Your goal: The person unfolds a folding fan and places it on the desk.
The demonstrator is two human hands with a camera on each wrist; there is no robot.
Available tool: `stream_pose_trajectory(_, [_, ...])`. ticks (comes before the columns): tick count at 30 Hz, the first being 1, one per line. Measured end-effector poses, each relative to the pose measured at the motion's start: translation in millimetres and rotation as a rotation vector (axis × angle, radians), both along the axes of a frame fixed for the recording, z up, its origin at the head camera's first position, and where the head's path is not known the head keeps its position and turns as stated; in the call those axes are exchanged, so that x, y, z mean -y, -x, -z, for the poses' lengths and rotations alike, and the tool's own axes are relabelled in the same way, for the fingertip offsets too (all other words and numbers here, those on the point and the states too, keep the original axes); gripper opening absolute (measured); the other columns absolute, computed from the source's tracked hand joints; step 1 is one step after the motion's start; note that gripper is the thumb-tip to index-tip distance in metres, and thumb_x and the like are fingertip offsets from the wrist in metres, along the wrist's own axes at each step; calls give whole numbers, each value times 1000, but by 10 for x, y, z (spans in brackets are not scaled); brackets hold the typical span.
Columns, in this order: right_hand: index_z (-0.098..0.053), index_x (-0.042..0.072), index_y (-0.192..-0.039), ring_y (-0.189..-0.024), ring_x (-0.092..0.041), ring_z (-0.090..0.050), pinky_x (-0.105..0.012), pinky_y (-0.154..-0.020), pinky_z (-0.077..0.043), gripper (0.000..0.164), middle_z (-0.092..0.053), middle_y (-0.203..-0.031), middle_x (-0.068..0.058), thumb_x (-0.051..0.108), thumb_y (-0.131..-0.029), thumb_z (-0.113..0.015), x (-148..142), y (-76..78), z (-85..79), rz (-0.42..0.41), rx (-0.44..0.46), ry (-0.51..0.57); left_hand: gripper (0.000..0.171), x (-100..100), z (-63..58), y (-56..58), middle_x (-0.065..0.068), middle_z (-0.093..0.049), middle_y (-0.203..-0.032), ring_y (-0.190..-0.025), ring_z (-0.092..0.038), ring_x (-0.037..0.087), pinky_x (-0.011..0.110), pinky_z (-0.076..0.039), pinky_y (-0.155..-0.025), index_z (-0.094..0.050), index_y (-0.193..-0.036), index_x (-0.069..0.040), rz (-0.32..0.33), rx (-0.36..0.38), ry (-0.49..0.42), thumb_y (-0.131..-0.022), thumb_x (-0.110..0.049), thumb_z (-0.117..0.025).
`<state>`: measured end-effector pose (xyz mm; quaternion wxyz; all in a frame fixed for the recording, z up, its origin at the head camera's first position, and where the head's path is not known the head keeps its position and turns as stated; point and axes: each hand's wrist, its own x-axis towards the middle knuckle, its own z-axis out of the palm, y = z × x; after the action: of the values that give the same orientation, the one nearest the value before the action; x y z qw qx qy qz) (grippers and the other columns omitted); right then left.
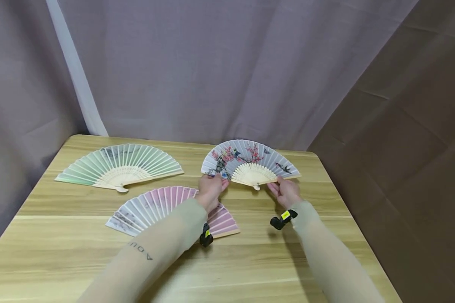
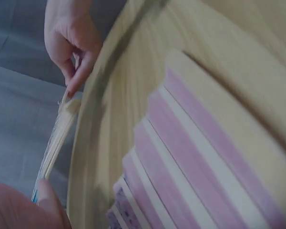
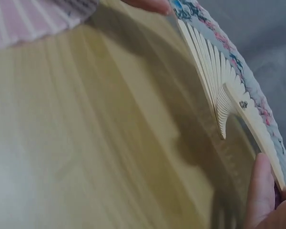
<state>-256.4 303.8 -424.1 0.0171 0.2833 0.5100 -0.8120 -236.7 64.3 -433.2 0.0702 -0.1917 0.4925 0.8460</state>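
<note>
A spread white folding fan [image 1: 255, 168] with pink blossoms and dark birds is held between both hands at the back right of the table. My left hand [image 1: 211, 189] pinches its left end; my right hand [image 1: 285, 191] grips the lower edge near the right end. The right wrist view shows the fan's pale ribs [image 3: 209, 67] raised above the wood, its shadow below. In the left wrist view the fan [image 2: 57, 138] appears nearly edge-on between the two hands. Beneath my left forearm lies an open pink and grey fan [image 1: 167, 204], partly hidden by the arm.
An open green fan [image 1: 125, 166] lies at the back left of the wooden table [image 1: 250, 269]. Grey curtains [image 1: 193, 71] hang behind the table's back edge, and a brown cloth wall [image 1: 409, 147] stands on the right.
</note>
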Motion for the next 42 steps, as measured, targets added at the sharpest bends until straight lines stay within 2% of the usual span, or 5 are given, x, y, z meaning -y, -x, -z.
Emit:
stream_pose_trajectory(7, [-35,3,-145,-92,-17,-65,-25,-89,-55,44,-52,-121,-12,9,-103,-43,-47,45,158,44,92,-21,38,104,115,83,25,-61,-103,-104,-64,36,31,-58,-85,-37,-135,11,66,50,18,-104,-11,-40])
stream_pose_trajectory(27, [-42,-4,-136,-70,-16,-67,-28,-81,-58,41,-60,-94,-12,4,-98,-53,17,73,242,24,131,-203,61,298,147,87,32,-41,-140,-94,-68,30,27,-60,-79,-20,-146,11,84,93,75,-88,17,-41])
stream_pose_trajectory(34, [-52,-5,-115,-68,-15,-66,-29,-81,-59,22,-61,-86,-11,0,-93,-52,3,66,236,-13,136,-300,58,327,99,78,30,-56,-122,-89,-70,29,26,-60,-77,-25,-142,14,88,90,91,-87,16,-44])
stream_pose_trajectory(38, [-53,-4,-107,-64,-15,-66,-29,-77,-60,17,-61,-82,-10,3,-91,-52,-13,66,202,-55,151,-400,56,379,67,84,29,-58,-119,-89,-70,29,28,-60,-77,-26,-142,14,103,93,121,-89,14,-46])
stream_pose_trajectory(42, [-40,-6,-119,-54,-15,-62,-31,-64,-62,34,-57,-87,-12,10,-92,-53,-17,68,147,-54,90,-610,59,488,18,119,32,-50,-131,-87,-70,28,27,-60,-76,-21,-144,14,97,66,128,-90,14,-45])
